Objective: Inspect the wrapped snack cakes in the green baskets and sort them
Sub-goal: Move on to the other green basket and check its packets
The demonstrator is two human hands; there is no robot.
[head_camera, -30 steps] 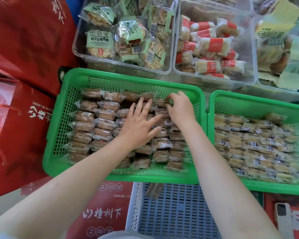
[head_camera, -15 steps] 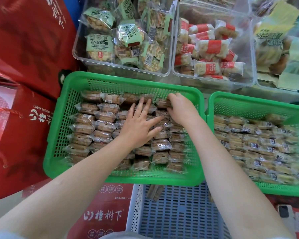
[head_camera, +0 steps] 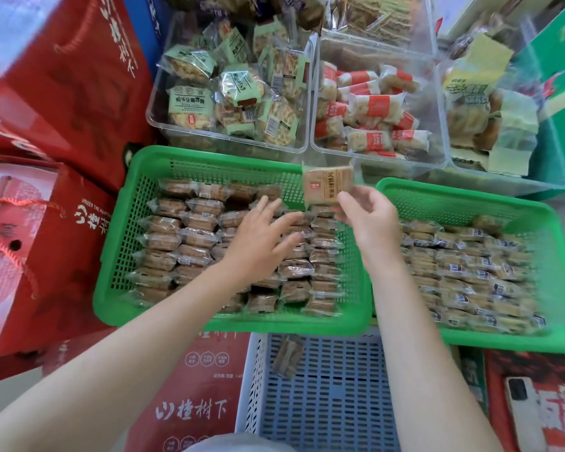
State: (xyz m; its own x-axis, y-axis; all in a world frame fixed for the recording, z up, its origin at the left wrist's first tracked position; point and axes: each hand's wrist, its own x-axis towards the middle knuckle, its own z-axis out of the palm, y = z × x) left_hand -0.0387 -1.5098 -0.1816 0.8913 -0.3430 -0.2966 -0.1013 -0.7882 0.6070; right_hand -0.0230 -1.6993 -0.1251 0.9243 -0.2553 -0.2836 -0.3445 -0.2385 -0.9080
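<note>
Right hand (head_camera: 369,216) pinches one wrapped cake (head_camera: 328,184) raised label-up for inspection above the left green basket (head_camera: 111,256); left hand (head_camera: 261,243), fingers spread, steadies packed rows.

Up top, a clear plastic bin (head_camera: 302,138) holds pale green-labelled snack packets (head_camera: 191,102), and just beside it on the right a second clear plastic bin (head_camera: 437,158) carries white packets with red bands (head_camera: 375,107). Further right, yellow-wrapped buns (head_camera: 468,99) sit piled together. Red cardboard gift boxes with rope handles (head_camera: 46,223) stack along the left edge. Down low, a grey-blue slotted plastic crate (head_camera: 323,402) sits next to a red printed carton (head_camera: 196,396), and a white phone (head_camera: 525,415) lies at bottom right.
</note>
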